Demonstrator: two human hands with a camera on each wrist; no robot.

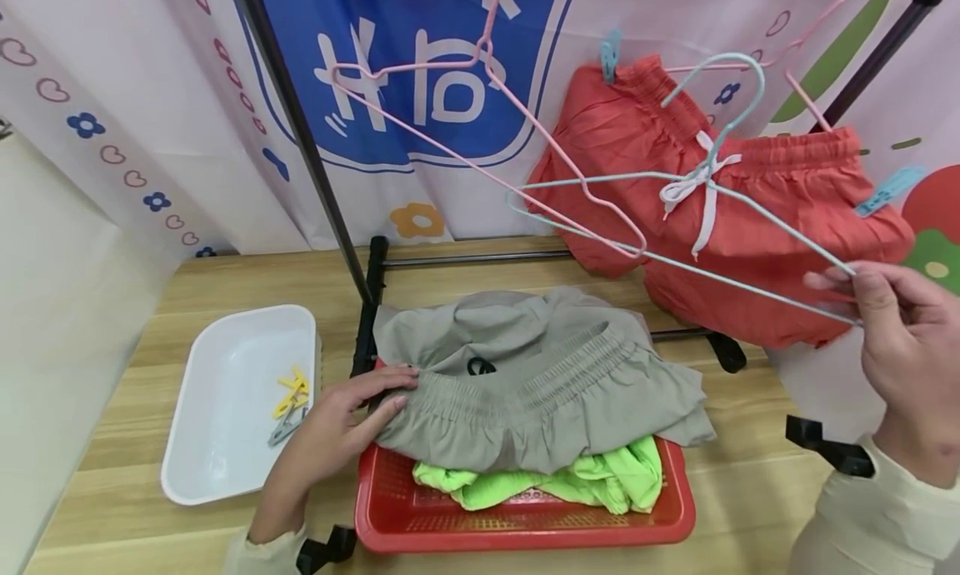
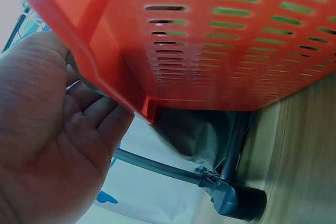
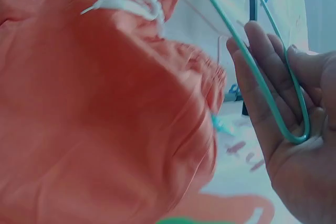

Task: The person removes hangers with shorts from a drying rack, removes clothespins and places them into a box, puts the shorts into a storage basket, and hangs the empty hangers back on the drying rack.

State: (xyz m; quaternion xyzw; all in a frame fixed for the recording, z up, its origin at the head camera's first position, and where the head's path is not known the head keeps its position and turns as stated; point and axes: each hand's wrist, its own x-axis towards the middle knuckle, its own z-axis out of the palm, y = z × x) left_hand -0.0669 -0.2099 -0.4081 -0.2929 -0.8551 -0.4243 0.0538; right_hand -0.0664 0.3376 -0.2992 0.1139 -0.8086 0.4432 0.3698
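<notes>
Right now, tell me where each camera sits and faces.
Head: on the head, facing forward and down at a gray garment; left hand, right hand show.
Left wrist: on that wrist, facing the slotted red basket; left hand shows.
Right wrist: on that wrist, facing red shorts and pale blue hanger; right hand shows.
Head and right wrist share that hanger.

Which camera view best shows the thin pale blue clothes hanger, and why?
The head view: it shows the thin pale blue clothes hanger almost whole, hook included, one end held in the right hand. The right wrist view shows only that end, close up; the left wrist view, no recognisable part.
</notes>
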